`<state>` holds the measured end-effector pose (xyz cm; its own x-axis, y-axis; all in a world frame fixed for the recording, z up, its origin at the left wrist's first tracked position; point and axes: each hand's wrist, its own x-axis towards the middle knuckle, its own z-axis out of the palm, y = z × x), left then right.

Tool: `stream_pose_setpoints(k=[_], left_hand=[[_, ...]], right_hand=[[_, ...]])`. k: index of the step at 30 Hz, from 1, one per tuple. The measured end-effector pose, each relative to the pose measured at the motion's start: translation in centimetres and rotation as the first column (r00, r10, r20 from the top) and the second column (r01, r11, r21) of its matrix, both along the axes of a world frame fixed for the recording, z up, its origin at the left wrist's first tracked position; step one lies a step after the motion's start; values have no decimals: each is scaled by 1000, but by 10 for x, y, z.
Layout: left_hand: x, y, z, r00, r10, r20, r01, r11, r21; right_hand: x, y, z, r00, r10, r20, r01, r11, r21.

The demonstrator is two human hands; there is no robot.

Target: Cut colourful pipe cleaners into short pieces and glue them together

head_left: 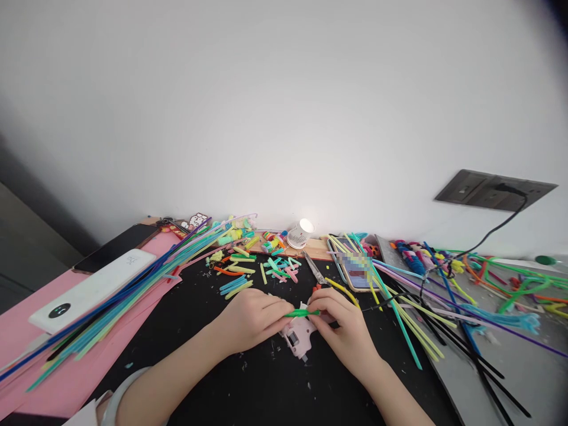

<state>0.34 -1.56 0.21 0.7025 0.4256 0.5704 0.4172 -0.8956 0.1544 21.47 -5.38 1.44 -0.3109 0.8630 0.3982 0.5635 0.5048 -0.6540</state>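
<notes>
A short bright green pipe cleaner (302, 312) stretches between my two hands over the black mat (266, 390). My left hand (252, 316) pinches its left end between thumb and fingers. At the other end, the fingertips of my right hand (344, 322) are closed on it. Just beneath lies a small pink device (300, 336), shaped like a mini glue gun and partly covered by my fingers. Scissors (315, 269) with orange-red handles lie beyond my right hand, beside a yellow pipe cleaner (341, 290).
Cut pipe cleaner pieces (284, 267) lie behind my hands. Long pipe cleaners (146, 296) cross the pink surface at left, by a white power bank (93, 290). More strew the right side, some over a phone (361, 278). A paper cup (300, 234) stands by the wall; a black cord (479, 242) hangs from the socket.
</notes>
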Motion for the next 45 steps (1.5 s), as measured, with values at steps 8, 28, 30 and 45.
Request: stream_pose_setpoints(k=[8,28,30,45], left_hand=[[1,1,-2,999,-7,49,6,999,33],[0,1,-2,997,-23,75,21,999,26],[0,1,-2,997,-24,78,22,999,23],[-1,1,-2,996,-11,86,10,1000,21]], right_hand=[[-1,0,1,1000,7,-24,-8,1000,-24],[2,-2,-1,1000,-20,-22,19,1000,-19],[2,-1,-1,999,-33,-18,33,999,-6],[2,1,0,999,-46,-24,46,999,6]])
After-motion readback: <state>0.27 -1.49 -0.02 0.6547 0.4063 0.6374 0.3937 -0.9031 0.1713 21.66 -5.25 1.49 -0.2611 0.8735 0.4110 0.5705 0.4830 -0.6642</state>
